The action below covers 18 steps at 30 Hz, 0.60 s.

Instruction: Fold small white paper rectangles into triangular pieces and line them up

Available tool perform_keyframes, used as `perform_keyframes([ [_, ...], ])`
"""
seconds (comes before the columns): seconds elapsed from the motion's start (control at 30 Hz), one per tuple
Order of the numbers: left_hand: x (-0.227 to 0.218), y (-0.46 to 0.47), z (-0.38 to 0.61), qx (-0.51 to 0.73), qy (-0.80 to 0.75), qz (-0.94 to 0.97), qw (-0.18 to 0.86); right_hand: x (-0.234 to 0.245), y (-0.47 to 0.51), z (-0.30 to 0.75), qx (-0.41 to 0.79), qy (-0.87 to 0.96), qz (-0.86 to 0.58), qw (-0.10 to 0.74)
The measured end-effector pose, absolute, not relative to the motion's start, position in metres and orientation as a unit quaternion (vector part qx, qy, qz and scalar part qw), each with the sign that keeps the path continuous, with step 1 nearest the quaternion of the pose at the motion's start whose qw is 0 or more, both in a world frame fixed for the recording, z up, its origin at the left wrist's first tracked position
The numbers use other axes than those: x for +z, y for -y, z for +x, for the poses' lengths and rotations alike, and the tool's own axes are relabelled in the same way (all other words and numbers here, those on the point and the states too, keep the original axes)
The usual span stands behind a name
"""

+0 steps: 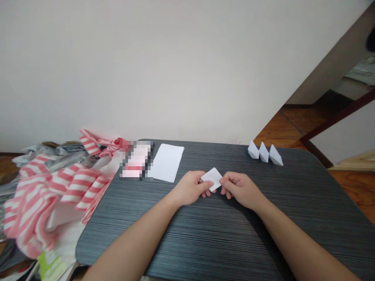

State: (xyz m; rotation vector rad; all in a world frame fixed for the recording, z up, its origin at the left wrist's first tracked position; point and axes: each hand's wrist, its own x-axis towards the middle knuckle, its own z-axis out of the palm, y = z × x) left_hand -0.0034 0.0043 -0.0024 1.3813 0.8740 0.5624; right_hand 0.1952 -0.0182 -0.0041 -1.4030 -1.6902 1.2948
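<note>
A small folded white paper piece (213,178) is held just above the dark striped table (205,238), near its middle. My left hand (191,188) pinches its left edge with curled fingers. My right hand (240,189) pinches its right corner, thumb and fingers closed. Both forearms reach in from the bottom of the view.
Three folded white paper triangles (265,153) stand in a row at the table's far right. A stack of white paper sheets (167,162) lies at the far left of the table. Pink-and-white striped bags (55,187) pile up left of the table. A white wall stands behind.
</note>
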Motion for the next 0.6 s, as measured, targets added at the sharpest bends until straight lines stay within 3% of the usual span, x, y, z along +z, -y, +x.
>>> perform_keyframes([
  [0.6,-0.0045,-0.0058,-0.0057,0.257,-0.375,0.614,0.645,-0.0025,0.0199,0.1944,0.455,0.642,-0.546,0.287],
])
